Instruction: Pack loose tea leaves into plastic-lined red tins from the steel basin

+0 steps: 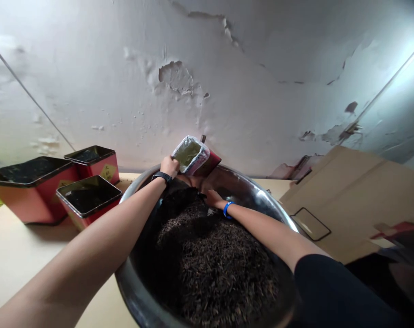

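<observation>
A large metal basin [278, 207] holds a heap of loose dark leaves that look like dried tea [227, 269]. At its far rim a red tin [213, 163] leans over, its open mouth tilted up and lined with a crumpled silvery bag [203, 157]. My left hand [170, 167], a black band on its wrist, is closed on the lined edge of this tin. Down inside the basin, below the tin, is my right hand [214, 199], with a blue band at the wrist. Its fingers are curled beside the leaves; shadow hides what they hold, if anything.
Several open red tins with dark insides stand on the pale table [8, 255] at the left, including a big one [53, 191]. A cardboard box [357, 196] is at the right, and a thin black rectangular frame [311, 224] lies near the basin. Behind rises a peeling wall [125, 91].
</observation>
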### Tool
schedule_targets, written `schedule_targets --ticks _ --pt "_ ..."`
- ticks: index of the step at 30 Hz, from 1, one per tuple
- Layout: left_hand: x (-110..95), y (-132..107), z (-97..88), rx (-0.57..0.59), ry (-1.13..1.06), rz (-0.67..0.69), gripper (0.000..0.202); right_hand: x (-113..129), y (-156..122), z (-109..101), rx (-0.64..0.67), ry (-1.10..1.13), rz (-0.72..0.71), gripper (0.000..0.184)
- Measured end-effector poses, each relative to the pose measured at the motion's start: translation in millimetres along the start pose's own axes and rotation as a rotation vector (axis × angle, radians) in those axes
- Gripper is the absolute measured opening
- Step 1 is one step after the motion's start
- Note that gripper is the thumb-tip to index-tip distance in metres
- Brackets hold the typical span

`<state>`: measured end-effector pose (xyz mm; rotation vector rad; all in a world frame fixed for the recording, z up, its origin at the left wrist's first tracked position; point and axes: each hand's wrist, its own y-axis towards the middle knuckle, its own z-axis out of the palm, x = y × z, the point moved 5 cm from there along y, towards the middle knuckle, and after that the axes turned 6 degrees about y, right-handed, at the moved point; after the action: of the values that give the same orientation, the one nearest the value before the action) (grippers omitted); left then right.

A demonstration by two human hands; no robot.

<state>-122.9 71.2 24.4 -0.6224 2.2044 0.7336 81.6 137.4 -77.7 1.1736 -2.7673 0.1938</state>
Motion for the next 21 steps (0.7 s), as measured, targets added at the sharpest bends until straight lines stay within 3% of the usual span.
schedule_targets --ticks 6,9,15,18,21 --pt "0 0 -1.8 0.002 0.01 0.011 0.029 46 -25 13 0.155 0.062 -0.263 0.027" --pt "3 1 -1.9 0.001 0.024 0.007 0.03 51 -34 2 0.196 0.075 -0.331 0.032" --pt "2 1 -1.3 0.002 0.074 0.022 0.029 5 -12 -44 0.007 0.039 -0.155 0.03" --pt "-1 1 0.1 0.0 0.107 0.038 0.028 -11 -3 -37 -0.055 0.008 -0.027 0.027" --pt "-2 2 1.9 0.001 0.135 0.055 0.028 -9 2 -17 -0.062 -0.018 0.03 0.03"
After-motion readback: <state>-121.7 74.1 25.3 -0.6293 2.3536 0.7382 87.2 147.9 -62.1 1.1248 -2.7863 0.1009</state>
